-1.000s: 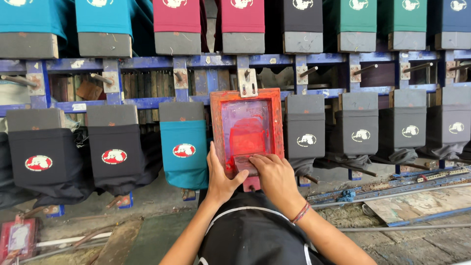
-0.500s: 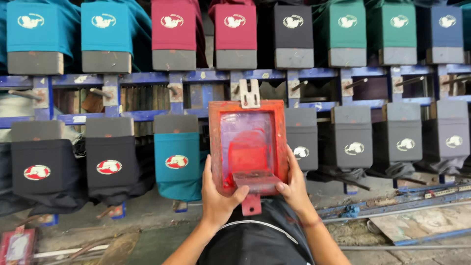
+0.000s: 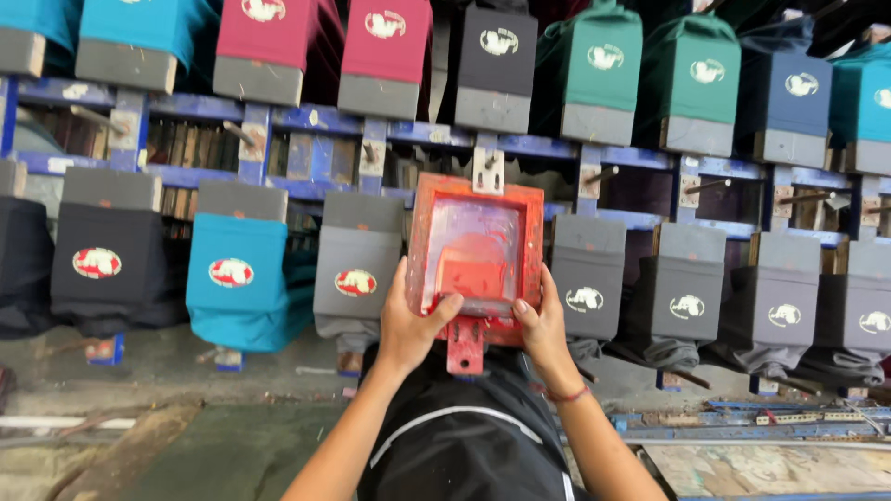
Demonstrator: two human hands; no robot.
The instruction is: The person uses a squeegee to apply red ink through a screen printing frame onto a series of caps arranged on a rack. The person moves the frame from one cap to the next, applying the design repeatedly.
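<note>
Closest to me is the black garment (image 3: 464, 445) with its thin pale curved line, lying under my forearms. To its left the floor (image 3: 186, 445) is rough, stained concrete; to its right lies a blue metal rail (image 3: 742, 422).

My left hand (image 3: 408, 325) closes its grip on the lower left side of the red screen frame (image 3: 475, 264), thumb laid over onto the mesh and fingers wrapped behind the edge. My right hand (image 3: 543, 329) grips the lower right side the same way, with a thin band (image 3: 568, 396) at the wrist. Both arms reach forward and up, elbows low. The frame sits flat over a board straight ahead, its mesh smeared with red ink, a red tab (image 3: 464, 353) jutting from its bottom edge between my hands and a metal bracket (image 3: 487, 172) at its top.

On either side, just beside the frame, stand a grey shirt (image 3: 357, 269) with a red and white oval print and a grey shirt (image 3: 587, 283) with a white print, so sideways room is tight. Further left hang a teal shirt (image 3: 237, 278) and a black shirt (image 3: 97, 264).

Beyond runs a blue steel rack (image 3: 418, 134), and above it a second row of boards carries crimson, black, green and navy shirts.
</note>
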